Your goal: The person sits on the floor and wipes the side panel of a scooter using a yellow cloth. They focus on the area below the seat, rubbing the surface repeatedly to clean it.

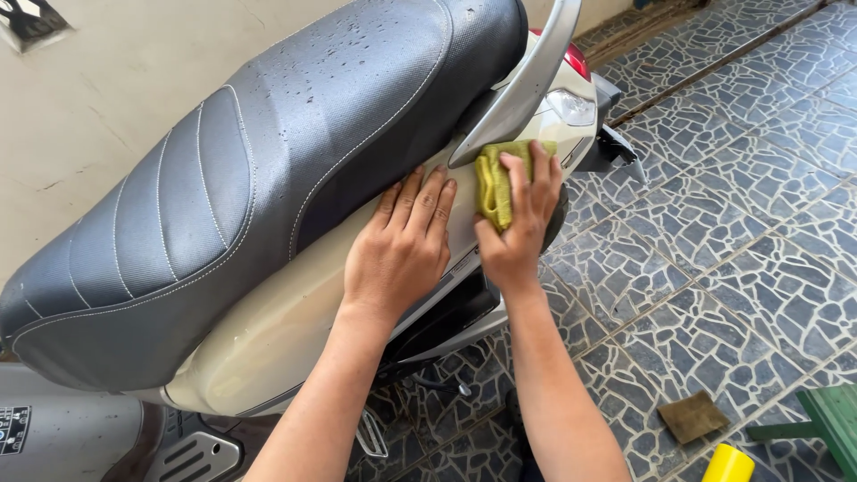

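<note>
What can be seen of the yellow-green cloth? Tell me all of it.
The cloth is yellow-green, soft and looks like microfibre, bunched into folds. The right hand presses it flat against the scooter's cream side panel, just under the silver grab rail, fingers spread over it. The left hand rests beside it, not touching.

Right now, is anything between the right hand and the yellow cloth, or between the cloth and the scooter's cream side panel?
Nothing visible. The right hand presses directly on the yellow cloth, which lies against the cream side panel just under the silver grab rail. The left hand rests flat on the panel beside it.
</note>
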